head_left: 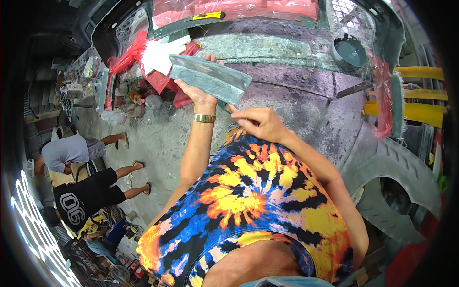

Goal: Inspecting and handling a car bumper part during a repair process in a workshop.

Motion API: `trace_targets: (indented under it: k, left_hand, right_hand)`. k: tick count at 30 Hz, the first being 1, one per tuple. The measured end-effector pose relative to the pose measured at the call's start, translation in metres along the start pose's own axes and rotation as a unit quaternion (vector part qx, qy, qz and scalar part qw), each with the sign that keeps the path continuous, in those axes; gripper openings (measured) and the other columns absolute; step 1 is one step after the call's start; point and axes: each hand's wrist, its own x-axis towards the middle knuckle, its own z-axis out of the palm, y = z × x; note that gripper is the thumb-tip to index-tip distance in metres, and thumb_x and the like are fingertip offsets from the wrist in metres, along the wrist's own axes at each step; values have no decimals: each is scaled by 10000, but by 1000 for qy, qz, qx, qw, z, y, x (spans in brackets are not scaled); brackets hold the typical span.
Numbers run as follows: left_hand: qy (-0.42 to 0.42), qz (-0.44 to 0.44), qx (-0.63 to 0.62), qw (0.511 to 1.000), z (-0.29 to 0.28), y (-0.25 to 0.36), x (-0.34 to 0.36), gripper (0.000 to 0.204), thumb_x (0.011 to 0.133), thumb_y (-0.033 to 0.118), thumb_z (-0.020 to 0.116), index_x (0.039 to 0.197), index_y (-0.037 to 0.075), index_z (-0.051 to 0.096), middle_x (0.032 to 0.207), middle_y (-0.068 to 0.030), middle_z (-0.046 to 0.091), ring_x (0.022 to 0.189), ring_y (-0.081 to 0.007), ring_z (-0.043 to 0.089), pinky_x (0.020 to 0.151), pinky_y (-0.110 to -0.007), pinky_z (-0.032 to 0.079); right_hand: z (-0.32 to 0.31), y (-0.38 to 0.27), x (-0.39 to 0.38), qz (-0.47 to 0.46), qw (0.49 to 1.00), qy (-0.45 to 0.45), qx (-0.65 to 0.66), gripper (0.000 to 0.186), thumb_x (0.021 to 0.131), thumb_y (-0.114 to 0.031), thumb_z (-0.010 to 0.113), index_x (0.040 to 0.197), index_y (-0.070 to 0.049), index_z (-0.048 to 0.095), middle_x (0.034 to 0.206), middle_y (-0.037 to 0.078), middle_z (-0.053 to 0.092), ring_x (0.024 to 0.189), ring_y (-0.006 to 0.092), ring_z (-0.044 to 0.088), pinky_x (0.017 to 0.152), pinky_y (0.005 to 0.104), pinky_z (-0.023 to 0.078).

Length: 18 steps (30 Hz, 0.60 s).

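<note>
My left hand (197,92) is palm up beneath a long grey board (203,76) with a raised ridge, holding it, fingertips showing past its upper edge. A metal watch is on that wrist. My right hand (258,122) is bent and closed just below the board's lower right end, in front of my tie-dyed top; what its fingers grip is too small and hidden to make out. Behind the board lie white sheets (158,55) and red plastic film (122,64). A yellow utility knife (208,16) rests higher up on pink plastic.
A bucket of grey material (350,53) stands inside the large dark panel frame (396,33) ahead. Yellow strips (416,110) and a grey curved panel (406,177) are at right. Two co-workers, in a grey shirt (67,152) and black shirt (81,201), bend over at left among clutter.
</note>
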Motion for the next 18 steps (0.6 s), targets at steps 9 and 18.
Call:
trace_targets:
  k: [9, 18]
  left_hand:
    - [49, 151, 214, 964, 29, -15, 7, 1026, 771, 871, 163, 1415, 92, 341, 1307, -201, 473, 1198, -369, 457, 983, -579, 378]
    - [33, 180, 247, 952, 25, -18, 8, 887, 852, 786, 248, 1439, 125, 325, 1374, -130, 440, 1212, -267, 463, 1045, -455, 359]
  right_hand:
    - [7, 5, 26, 446, 622, 74, 639, 244, 879, -263, 687, 1019, -91, 584, 782, -16, 611, 614, 21, 553, 509, 172, 442]
    - [21, 31, 17, 434, 756, 59, 487, 175, 875, -200, 675, 868, -32, 624, 740, 6, 614, 583, 70, 547, 507, 208, 439]
